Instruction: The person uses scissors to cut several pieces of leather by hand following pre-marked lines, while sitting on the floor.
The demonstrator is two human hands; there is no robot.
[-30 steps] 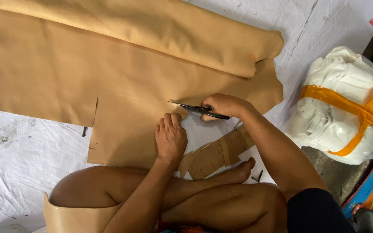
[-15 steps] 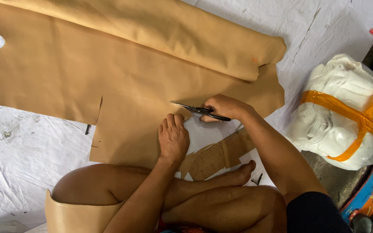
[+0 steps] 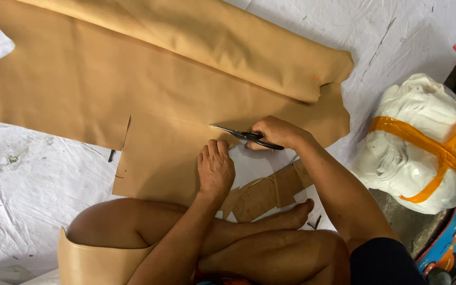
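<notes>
Two bare crossed legs [image 3: 228, 248] nearest, tan offcuts [image 3: 270, 192] just beyond. Left hand [image 3: 216, 169] lies flat, fingers released, pressing smooth tan leather sheet [image 3: 133, 100] on crinkled white floor cover [image 3: 27, 190]. Right hand [image 3: 275, 132] clenched around black-handled scissors [image 3: 246, 136], blades at sheet's cut edge. Far: rolled sheet portion [image 3: 228, 42]; right, lumpy white bundle [image 3: 418, 142], orange-taped.

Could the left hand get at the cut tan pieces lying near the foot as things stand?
Probably yes. The left hand lies flat on the tan sheet, and the cut pieces lie just beside it on the white ground cover; nothing sits between them.
</notes>
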